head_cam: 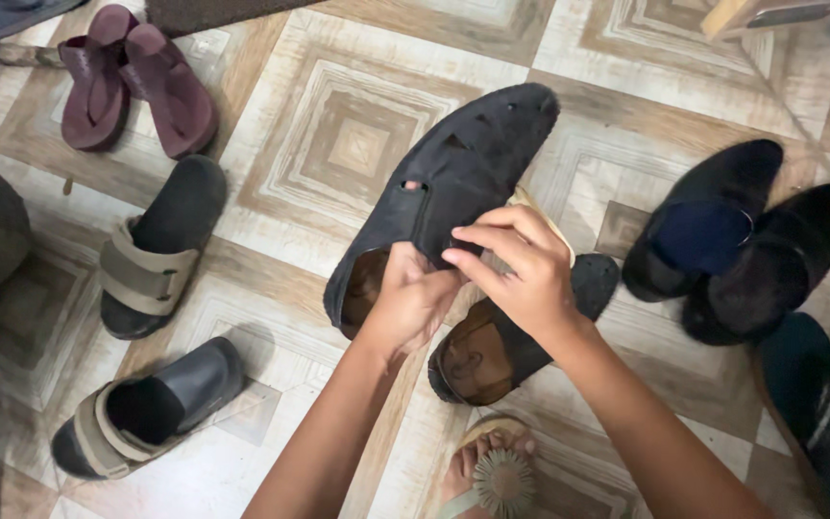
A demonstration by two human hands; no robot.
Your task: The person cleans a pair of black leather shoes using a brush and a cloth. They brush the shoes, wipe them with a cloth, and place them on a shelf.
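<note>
- Both hands hold the same black clog [453,183]: the left hand [405,303] is clenched on its heel end from below, and the right hand [521,264] pinches the side of the upper between thumb and fingers.
- That clog is lifted clear of the patterned tile floor [348,67], sole turned partly toward the camera, toe pointing up and away, its brown insole just visible at the heel opening.
- Its mate, a second black clog [501,341] with a worn brown footbed, lies on the floor directly under the hands.
- Judging by the pinch on the upper, the step in hand looks like inspecting or working on the shoe's side or strap; a pale strip peeks out behind the right fingers, though I cannot tell what it is.
- Any next move calls for a steady left-hand hold while the right fingers do the fine work.
- Around them lie two tan-strapped black slides [156,255], maroon flip-flops [136,82] and dark shoes [737,235] to the right.
- Below, a sandalled foot [492,471] shows.
</note>
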